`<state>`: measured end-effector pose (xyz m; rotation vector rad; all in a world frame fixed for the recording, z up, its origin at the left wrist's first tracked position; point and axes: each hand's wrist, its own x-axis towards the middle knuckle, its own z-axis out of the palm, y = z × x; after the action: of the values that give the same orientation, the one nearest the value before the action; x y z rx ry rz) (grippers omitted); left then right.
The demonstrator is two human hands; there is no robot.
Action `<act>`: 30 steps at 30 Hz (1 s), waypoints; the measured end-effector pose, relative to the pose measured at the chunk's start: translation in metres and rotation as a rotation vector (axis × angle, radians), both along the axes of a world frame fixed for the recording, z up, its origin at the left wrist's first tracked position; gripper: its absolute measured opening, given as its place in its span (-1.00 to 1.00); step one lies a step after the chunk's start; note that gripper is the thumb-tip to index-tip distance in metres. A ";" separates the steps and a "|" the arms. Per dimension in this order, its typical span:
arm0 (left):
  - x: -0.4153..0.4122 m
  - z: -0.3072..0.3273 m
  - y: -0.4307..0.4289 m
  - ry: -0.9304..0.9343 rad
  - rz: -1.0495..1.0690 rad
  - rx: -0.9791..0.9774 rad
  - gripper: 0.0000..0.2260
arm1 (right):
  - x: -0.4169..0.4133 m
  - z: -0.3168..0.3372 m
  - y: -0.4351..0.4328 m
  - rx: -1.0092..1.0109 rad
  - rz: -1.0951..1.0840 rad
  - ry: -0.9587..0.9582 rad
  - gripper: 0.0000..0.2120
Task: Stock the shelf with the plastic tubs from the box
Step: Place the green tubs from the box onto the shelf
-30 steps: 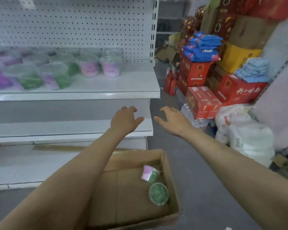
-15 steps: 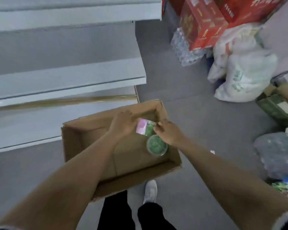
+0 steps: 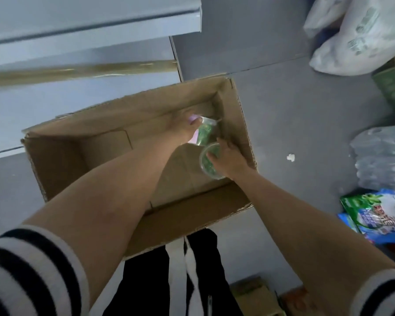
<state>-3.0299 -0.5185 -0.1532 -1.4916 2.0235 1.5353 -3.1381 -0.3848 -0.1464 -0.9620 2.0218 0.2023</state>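
Open cardboard box (image 3: 146, 96) on the grey floor (image 3: 294, 99) beside the white shelf (image 3: 78, 23), both hands down in its far right corner, left hand (image 3: 183, 128) curled round a tipped tub (image 3: 204, 133) of green contents, right hand (image 3: 228, 160) gripping an upright green tub (image 3: 206, 165) just beside it.

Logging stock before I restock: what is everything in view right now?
box: one, brown, floor, centre
lying tub: one, green and pink, box's far right corner
upright tub: one, green, just nearer in box
shelf: one, pale grey, top left
sacks: at least two, white, top right
water pack: one, clear, right edge
packet: one, green-blue, lower right
scrap: one, white, floor right of box
left hand: one, grips lying tub
right hand: one, grips upright tub
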 end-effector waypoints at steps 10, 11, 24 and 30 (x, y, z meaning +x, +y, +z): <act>0.064 -0.054 0.017 -0.224 0.460 0.159 -0.72 | 0.003 -0.013 0.014 0.071 0.103 0.088 -0.62; 0.071 -0.055 0.022 -0.234 0.526 0.217 -0.68 | 0.004 -0.012 0.016 0.073 0.091 0.087 -0.62; 0.127 -0.021 0.080 -0.117 0.889 0.535 -0.64 | 0.015 -0.004 0.019 -0.033 0.175 -0.038 -0.61; 0.146 0.014 0.097 0.088 1.082 0.631 -0.73 | 0.015 0.020 0.036 0.076 -0.130 -0.154 -0.57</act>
<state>-2.8838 -0.4214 -0.1387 -2.3037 0.4876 2.2654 -3.1233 -0.3485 -0.1261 -0.7728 1.9131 0.1290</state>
